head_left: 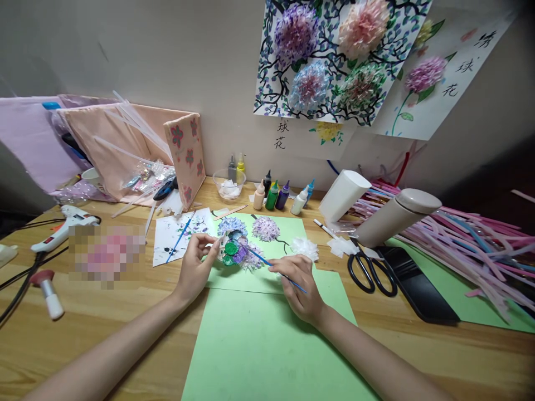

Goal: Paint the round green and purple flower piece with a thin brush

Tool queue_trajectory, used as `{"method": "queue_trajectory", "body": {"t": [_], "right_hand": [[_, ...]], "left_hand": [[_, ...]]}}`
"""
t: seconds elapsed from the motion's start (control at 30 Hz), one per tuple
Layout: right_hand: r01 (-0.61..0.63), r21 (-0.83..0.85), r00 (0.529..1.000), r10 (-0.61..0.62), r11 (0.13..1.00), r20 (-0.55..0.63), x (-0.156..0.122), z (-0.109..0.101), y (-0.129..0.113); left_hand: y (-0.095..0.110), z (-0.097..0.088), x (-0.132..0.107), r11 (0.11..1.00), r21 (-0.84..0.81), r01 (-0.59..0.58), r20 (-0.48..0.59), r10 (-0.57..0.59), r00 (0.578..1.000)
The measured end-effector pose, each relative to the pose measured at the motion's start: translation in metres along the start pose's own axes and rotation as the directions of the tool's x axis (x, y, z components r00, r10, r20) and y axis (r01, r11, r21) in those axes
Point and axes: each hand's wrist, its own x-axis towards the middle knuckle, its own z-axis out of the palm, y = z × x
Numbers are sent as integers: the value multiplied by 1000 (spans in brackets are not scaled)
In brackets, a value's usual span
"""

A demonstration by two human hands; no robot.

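My left hand (195, 262) pinches the edge of a small paint palette (230, 249) whose round wells hold green and purple paint. In my right hand (300, 287) is a thin blue paintbrush (259, 256), its tip at the purple well. Below the palette lies light green paper (267, 340). On it sit a blue ruffled paper flower (231, 224), a pale purple one (266, 228) and a white one (304, 249). Another pale purple flower (253, 260) is partly hidden behind the palette and brush. A second blue brush (179, 242) rests on a paint-spotted white sheet (161, 245).
Several paint bottles (271, 196) and a clear bowl (229, 188) stand at the back. Black-handled scissors (371, 273), a phone (418, 284), a tumbler (397, 217) and many fuzzy stems (472, 239) are right. A glue gun (62, 227) and fabric-covered box (184, 156) are left.
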Motion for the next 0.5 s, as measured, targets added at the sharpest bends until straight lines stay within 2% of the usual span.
{"method": "queue_trajectory", "body": {"t": [0.13, 0.3, 0.4, 0.5], "right_hand": [[-20, -1, 999, 20, 1000, -38, 0, 1, 1], [9, 1, 1000, -9, 1000, -2, 0, 1, 1], [-4, 8, 997, 5, 1000, -81, -2, 0, 1], [38, 25, 984, -33, 999, -173, -4, -2, 1]], "left_hand": [[-1, 0, 0, 1000, 1, 1, -1, -1, 1000], [-1, 0, 0, 1000, -10, 3, 12, -3, 1000], [-1, -1, 0, 1000, 1, 9, -5, -9, 1000], [-1, -1, 2, 999, -13, 32, -42, -33, 999]]}}
